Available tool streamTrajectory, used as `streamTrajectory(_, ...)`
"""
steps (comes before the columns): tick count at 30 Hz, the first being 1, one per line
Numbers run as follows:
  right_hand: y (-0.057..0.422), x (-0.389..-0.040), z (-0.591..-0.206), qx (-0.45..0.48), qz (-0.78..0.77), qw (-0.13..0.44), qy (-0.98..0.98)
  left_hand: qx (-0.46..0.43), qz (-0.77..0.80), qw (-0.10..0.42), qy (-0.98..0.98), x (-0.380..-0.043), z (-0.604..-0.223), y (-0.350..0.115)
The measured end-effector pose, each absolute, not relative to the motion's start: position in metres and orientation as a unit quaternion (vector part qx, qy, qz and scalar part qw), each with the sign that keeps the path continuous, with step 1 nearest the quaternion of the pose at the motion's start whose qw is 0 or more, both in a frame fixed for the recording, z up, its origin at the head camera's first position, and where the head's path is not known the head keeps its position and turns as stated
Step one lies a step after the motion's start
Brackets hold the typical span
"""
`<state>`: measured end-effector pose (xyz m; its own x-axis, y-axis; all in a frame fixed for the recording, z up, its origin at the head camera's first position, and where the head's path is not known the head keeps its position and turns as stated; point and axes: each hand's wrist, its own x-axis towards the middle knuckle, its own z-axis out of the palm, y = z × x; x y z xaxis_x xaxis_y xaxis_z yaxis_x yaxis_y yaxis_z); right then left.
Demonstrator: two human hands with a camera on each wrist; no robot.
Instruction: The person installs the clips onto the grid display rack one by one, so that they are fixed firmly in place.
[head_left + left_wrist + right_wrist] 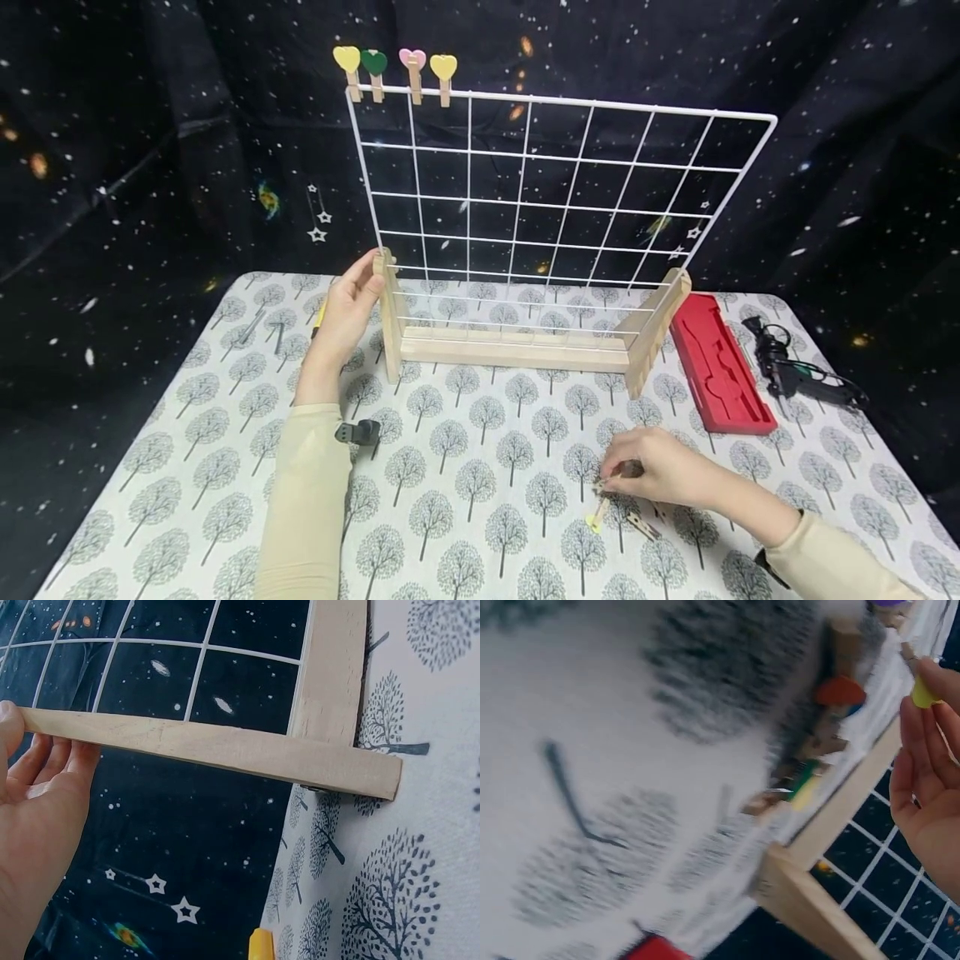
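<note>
My left hand [351, 304] grips the upper end of the wooden stand's left upright [390, 325]; in the left wrist view, thumb and fingers lie on opposite sides of it. The stand bears a white wire grid [525, 200], tilted back. Four heart-topped clothespins, including a green one [374, 63] and a pink one [412, 62], clip onto the grid's top left edge. Low over the front right of the table, my right hand [660, 471] pinches a yellow-topped clothespin [923, 694]. More wooden clothespins [642, 525] lie beside that hand, partly hidden under it.
Right of the stand lies a red molded tray [720, 367], with a black corded tool [806, 371] beyond it. Thin metal pieces [251, 327] lie at the table's left. A yellow-tipped object [261, 945] sits behind my left wrist. Dark starry cloth hangs behind the table.
</note>
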<state>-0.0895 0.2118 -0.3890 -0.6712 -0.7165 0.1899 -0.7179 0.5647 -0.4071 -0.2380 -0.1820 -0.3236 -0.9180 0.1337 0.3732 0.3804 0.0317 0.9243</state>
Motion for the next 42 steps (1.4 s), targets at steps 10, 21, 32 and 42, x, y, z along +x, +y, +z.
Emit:
streamTrajectory(10, 0.191, -0.089, -0.391, 0.421, 0.262, -0.057, -0.867, -0.18, -0.669, 0.093, -0.715, -0.238, -0.324, -0.183)
streamTrajectory(21, 0.195, -0.087, -0.407, 0.343, 0.353, -0.065, -0.868, -0.187, -0.662, 0.096, -0.72, -0.236, -0.319, -0.182)
streamTrajectory(32, 0.187, -0.104, -0.386, 0.469, 0.336, 0.04, -0.816, -0.183, -0.663, 0.096, -0.719, -0.236, -0.324, -0.183)
streamTrajectory(42, 0.17, -0.146, -0.275, 0.492, 0.358, 0.135, -0.782, -0.182, -0.667, 0.091, -0.717, -0.237, -0.324, -0.184)
